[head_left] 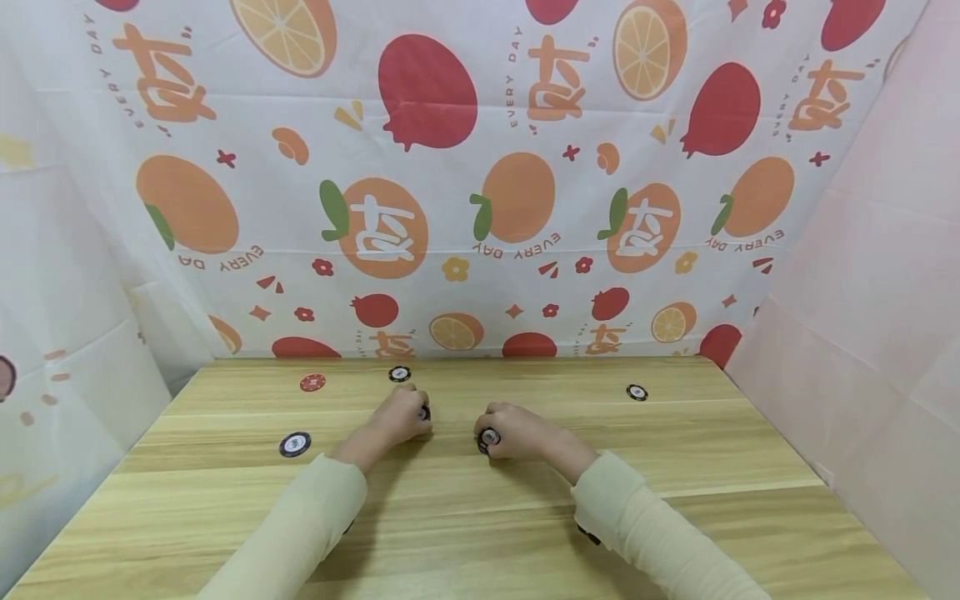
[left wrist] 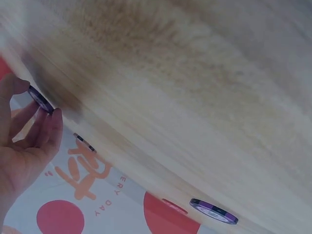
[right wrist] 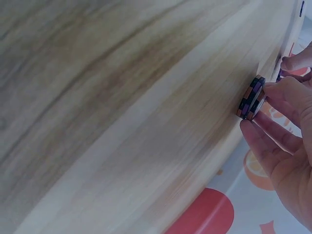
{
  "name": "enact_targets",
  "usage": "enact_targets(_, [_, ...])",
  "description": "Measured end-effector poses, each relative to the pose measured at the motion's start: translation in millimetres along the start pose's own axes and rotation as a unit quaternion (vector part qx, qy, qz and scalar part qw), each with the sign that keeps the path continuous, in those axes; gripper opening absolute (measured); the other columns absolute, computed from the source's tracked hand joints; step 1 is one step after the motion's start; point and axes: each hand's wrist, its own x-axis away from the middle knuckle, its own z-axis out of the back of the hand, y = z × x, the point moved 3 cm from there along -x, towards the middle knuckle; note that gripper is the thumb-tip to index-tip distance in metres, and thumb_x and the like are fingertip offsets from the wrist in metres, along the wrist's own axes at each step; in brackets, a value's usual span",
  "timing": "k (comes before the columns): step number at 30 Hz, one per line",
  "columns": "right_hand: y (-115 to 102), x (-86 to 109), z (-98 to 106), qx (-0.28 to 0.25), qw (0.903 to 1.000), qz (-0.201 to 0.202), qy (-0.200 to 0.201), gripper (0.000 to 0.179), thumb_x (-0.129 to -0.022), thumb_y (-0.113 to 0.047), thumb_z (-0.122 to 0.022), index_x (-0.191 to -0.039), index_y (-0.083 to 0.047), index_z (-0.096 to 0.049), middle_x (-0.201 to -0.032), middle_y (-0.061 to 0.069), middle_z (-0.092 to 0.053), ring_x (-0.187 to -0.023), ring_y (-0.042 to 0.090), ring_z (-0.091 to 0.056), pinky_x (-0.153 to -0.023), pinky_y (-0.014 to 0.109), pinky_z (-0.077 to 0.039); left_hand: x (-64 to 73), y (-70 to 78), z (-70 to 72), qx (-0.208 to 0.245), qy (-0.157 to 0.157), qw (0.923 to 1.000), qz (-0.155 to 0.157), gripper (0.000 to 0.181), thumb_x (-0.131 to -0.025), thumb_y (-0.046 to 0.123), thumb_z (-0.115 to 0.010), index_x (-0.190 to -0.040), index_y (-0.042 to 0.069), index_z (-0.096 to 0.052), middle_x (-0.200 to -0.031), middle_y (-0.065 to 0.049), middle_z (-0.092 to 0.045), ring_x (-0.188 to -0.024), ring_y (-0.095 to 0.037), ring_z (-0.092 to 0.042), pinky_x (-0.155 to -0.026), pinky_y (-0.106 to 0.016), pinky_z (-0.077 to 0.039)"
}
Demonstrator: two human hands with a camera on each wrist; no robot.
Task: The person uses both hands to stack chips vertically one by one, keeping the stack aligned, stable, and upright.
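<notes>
My left hand pinches a dark poker chip on edge between thumb and fingertips, just above the table. Facing it across a small gap, my right hand grips a short stack of black poker chips, tilted on edge close over the wood. The stack's edges show orange and purple blocks, and its top chip has a pale centre. Beyond the left hand lies a black chip. Another black chip lies to the left of that hand, with a red chip farther back.
A black chip lies flat toward the back right of the wooden table. Behind the far edge hangs a white fruit-print curtain, and pale sheets close off both sides. Dark wrist straps show under the sleeves.
</notes>
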Motion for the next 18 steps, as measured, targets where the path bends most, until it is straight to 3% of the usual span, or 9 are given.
enact_targets(11, [-0.4,0.3,-0.6,0.011,0.9999,0.006,-0.001,0.023,-0.078,-0.004,-0.064,-0.1,-0.008,-0.067,-0.093,0.003,-0.057,-0.083,0.01,-0.052,-0.072,0.018,-0.043,-0.9,2.1,4.3,0.008,-0.002,0.9999,0.008,0.02,-0.071,0.009,-0.07,-0.086,-0.003,-0.064,-0.082,-0.014,-0.054,-0.076,-0.026,-0.051,-0.067,-0.036,-0.046])
enact_targets(18, [-0.5,0.1,-1.9,0.013,0.9999,0.008,-0.001,0.022,-0.077,-0.004,-0.064,-0.099,-0.01,-0.067,-0.091,0.002,-0.056,-0.082,0.009,-0.051,-0.072,0.018,-0.043,-0.7,3.6,4.8,0.01,0.007,0.9999,-0.002,0.021,-0.07,0.008,-0.067,-0.087,-0.003,-0.064,-0.081,-0.013,-0.056,-0.074,-0.024,-0.049,-0.064,-0.035,-0.045])
